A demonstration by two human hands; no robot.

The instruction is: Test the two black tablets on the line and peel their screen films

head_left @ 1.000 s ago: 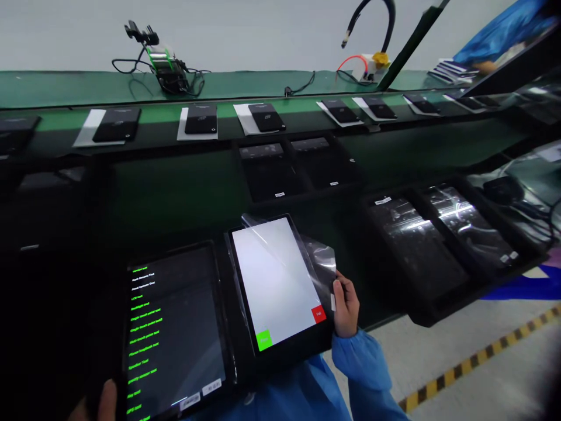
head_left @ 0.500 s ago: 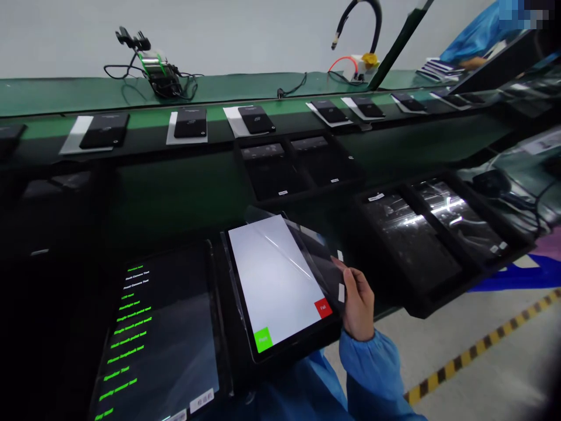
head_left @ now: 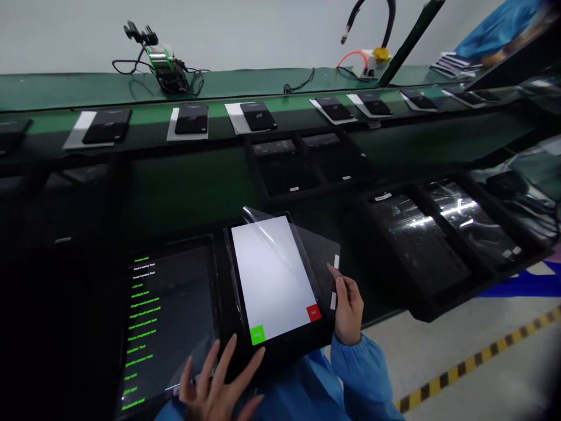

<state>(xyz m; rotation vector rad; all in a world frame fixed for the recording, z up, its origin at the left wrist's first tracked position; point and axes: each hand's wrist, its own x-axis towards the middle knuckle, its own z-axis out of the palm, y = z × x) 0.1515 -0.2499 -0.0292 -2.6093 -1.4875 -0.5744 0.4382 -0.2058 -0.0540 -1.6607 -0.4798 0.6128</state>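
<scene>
The head view looks along a long green surface (head_left: 245, 88) against a pale wall, with a row of small black devices (head_left: 191, 119) lying on white sheets. In front of it, dark trays (head_left: 442, 234) hold film-covered tablets, and a yellow-and-black stripe (head_left: 477, 356) crosses the grey floor at right.

Nearest the person, a tablet (head_left: 274, 280) shows a white screen with a green button and a red one at its lower corners. Its clear film (head_left: 307, 257) is peeled back toward the right. The right hand (head_left: 348, 307) has its grip closed on the film's edge. The left hand (head_left: 219, 386) rests fingers spread at the tablet's lower left corner, holding nothing. Just beside it lies a second tablet (head_left: 170, 327) listing green text.
</scene>
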